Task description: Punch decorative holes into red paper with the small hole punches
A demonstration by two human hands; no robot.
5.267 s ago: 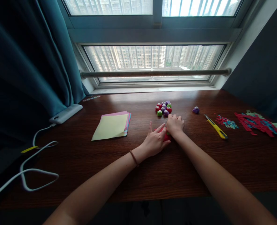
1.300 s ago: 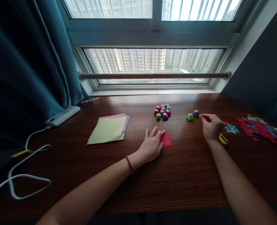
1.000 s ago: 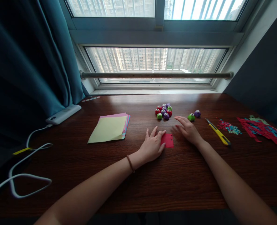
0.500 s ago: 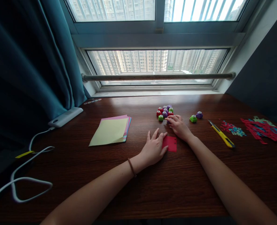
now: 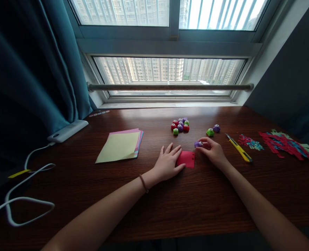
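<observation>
A small red card [image 5: 187, 159] lies on the dark wooden table, with tiny holes near its right edge. My left hand [image 5: 168, 164] rests on the card's left side, fingers spread. Just above and right of the card, my right hand [image 5: 212, 152] pinches a small purple punch [image 5: 198, 144] between thumb and fingers. Farther back stands a cluster of several red, green and purple punches [image 5: 180, 127]. A green punch [image 5: 210, 132] and another purple punch [image 5: 216, 128] sit apart, to the right of the cluster.
Left of my hands lies a stack of coloured paper [image 5: 119, 146]. To the right are a yellow cutter [image 5: 240, 150], small paper bits [image 5: 250, 142] and red paper scraps [image 5: 285, 144]. A white power strip [image 5: 68, 131] with a cable [image 5: 29, 198] is at the left.
My right hand has moved right and nearer, away from the cluster, and now holds the purple punch. My left hand stays on the card. The view has shifted slightly.
</observation>
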